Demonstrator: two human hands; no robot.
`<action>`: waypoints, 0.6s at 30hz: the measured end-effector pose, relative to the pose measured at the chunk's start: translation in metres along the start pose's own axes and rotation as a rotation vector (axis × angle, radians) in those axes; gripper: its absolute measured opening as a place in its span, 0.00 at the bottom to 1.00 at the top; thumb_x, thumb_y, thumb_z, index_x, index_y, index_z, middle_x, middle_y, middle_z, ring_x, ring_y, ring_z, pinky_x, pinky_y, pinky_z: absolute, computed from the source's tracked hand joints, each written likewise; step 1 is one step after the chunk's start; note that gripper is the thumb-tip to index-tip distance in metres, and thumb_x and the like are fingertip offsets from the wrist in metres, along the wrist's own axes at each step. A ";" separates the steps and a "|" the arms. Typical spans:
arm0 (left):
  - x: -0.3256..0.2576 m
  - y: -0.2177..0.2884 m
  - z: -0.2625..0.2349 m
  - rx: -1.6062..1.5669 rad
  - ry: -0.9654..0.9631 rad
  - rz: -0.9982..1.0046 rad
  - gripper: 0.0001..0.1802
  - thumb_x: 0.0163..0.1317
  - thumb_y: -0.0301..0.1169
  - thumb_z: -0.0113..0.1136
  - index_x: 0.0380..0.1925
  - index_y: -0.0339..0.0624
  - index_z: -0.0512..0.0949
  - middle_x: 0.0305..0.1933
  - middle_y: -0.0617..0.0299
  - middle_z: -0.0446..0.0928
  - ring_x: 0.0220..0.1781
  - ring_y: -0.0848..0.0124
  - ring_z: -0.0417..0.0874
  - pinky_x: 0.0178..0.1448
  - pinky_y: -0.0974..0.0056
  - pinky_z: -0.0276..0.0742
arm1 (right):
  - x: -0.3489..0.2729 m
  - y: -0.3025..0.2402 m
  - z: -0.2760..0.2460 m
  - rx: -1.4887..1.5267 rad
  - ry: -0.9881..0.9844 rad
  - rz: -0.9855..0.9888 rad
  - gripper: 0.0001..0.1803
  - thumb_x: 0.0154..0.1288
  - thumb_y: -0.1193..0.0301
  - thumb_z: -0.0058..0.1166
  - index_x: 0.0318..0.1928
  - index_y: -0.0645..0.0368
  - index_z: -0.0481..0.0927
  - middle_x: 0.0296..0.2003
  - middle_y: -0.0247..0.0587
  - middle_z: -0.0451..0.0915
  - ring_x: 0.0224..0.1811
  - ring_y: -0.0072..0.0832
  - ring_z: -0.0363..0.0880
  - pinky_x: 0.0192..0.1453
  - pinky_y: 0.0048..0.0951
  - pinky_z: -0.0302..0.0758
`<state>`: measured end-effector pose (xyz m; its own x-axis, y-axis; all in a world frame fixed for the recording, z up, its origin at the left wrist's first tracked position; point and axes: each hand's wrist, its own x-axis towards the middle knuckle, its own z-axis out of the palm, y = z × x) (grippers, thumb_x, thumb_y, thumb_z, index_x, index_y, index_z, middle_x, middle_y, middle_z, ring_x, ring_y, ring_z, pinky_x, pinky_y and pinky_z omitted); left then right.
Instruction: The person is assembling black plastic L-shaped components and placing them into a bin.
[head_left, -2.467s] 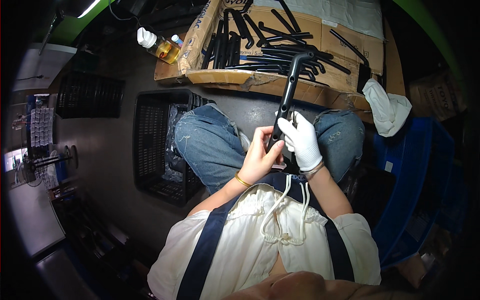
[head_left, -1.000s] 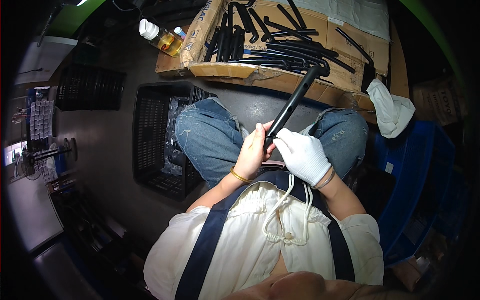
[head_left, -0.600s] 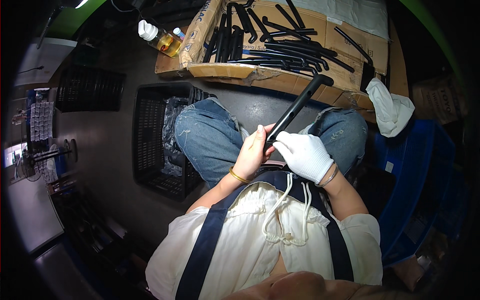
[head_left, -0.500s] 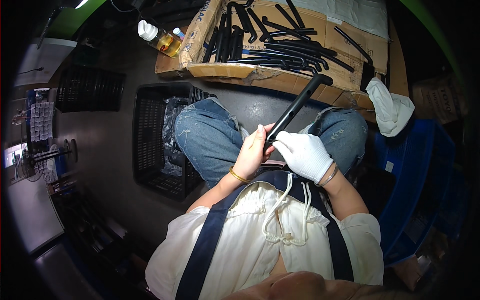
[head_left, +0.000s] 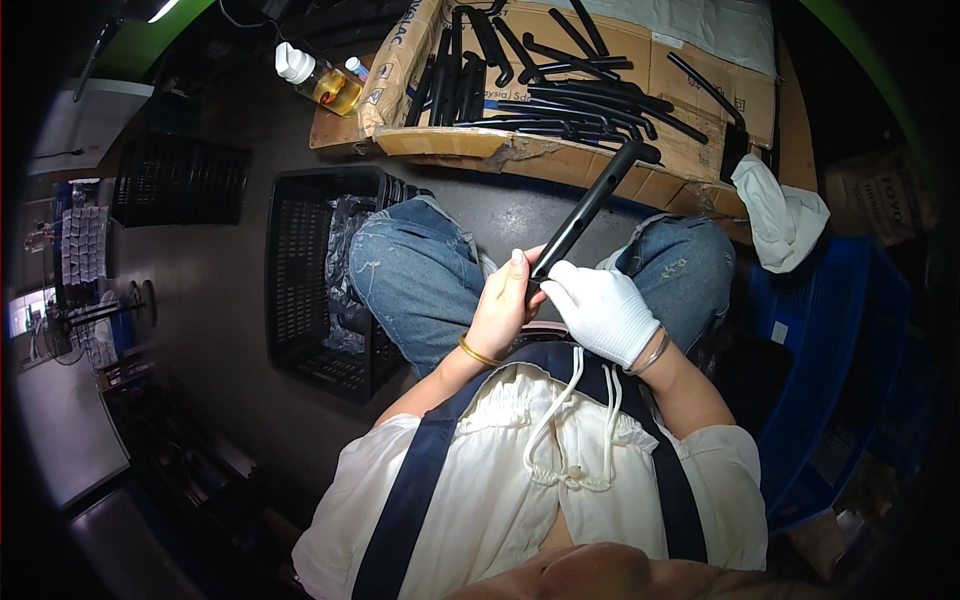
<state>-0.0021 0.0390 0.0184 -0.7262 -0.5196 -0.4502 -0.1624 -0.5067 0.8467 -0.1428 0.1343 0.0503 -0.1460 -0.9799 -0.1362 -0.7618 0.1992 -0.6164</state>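
Observation:
A black tube with small holes along it [head_left: 578, 226] slants up and away from my lap toward the box. My bare left hand [head_left: 506, 297] is wrapped round its near end, thumb lying along the side. My right hand [head_left: 603, 308], in a white knit glove, is closed with its thumb and fingertips pressed against the same near end. Whether the gloved fingers also pinch something small is hidden. Beyond the tube's far end lie several similar black bent tubes [head_left: 590, 95] in a shallow cardboard box [head_left: 440, 143].
A black plastic crate [head_left: 287, 270] with dark plastic film inside stands left of my knees. A spray bottle of yellow liquid [head_left: 338, 92] is left of the box. A white cloth glove [head_left: 780, 215] hangs at the box's right corner. Blue bins [head_left: 815, 340] stand at my right.
The tube has turned about its length, so its bent far end no longer points plainly to the right. My gloved right hand has shifted slightly left; both hands stay at the near end.

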 end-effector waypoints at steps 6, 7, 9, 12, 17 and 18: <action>-0.001 0.002 -0.002 -0.083 -0.013 -0.090 0.31 0.78 0.52 0.33 0.60 0.37 0.72 0.20 0.74 0.65 0.18 0.85 0.59 0.22 0.78 0.55 | 0.002 0.000 -0.008 -0.015 -0.049 0.001 0.09 0.70 0.64 0.48 0.38 0.54 0.77 0.25 0.46 0.81 0.27 0.45 0.82 0.31 0.43 0.78; -0.001 0.002 -0.002 -0.071 0.007 -0.097 0.31 0.78 0.52 0.33 0.60 0.37 0.72 0.20 0.74 0.65 0.18 0.85 0.59 0.22 0.78 0.55 | 0.003 0.001 -0.010 -0.010 -0.029 -0.021 0.09 0.70 0.64 0.48 0.38 0.54 0.77 0.25 0.46 0.81 0.27 0.45 0.82 0.31 0.43 0.78; 0.000 0.002 -0.002 -0.213 -0.054 -0.138 0.30 0.78 0.52 0.34 0.58 0.36 0.72 0.21 0.74 0.65 0.19 0.84 0.57 0.22 0.77 0.52 | 0.003 0.004 -0.012 -0.028 -0.048 -0.044 0.09 0.70 0.64 0.48 0.39 0.54 0.78 0.26 0.46 0.82 0.28 0.45 0.83 0.32 0.43 0.78; 0.000 0.002 -0.004 -0.255 -0.095 -0.157 0.30 0.78 0.51 0.34 0.57 0.36 0.71 0.21 0.73 0.65 0.19 0.84 0.57 0.22 0.77 0.52 | 0.002 0.006 -0.011 -0.024 -0.072 -0.047 0.09 0.70 0.65 0.48 0.42 0.54 0.79 0.28 0.46 0.83 0.30 0.45 0.83 0.33 0.43 0.79; 0.001 0.003 -0.003 -0.262 -0.076 -0.119 0.30 0.78 0.51 0.34 0.57 0.35 0.72 0.21 0.73 0.64 0.18 0.84 0.56 0.22 0.76 0.52 | 0.002 0.004 0.000 0.194 0.035 -0.063 0.10 0.71 0.64 0.47 0.43 0.55 0.78 0.28 0.45 0.84 0.30 0.44 0.84 0.33 0.43 0.80; 0.001 0.003 -0.002 -0.245 -0.087 -0.089 0.30 0.78 0.51 0.33 0.56 0.35 0.72 0.21 0.73 0.64 0.18 0.84 0.56 0.22 0.76 0.52 | 0.002 0.004 0.001 0.140 -0.003 -0.012 0.10 0.70 0.64 0.47 0.43 0.56 0.77 0.28 0.45 0.83 0.30 0.44 0.84 0.33 0.43 0.80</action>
<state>-0.0016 0.0355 0.0202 -0.7726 -0.4099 -0.4849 -0.0694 -0.7046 0.7062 -0.1455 0.1335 0.0471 -0.1354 -0.9822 -0.1301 -0.6678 0.1874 -0.7204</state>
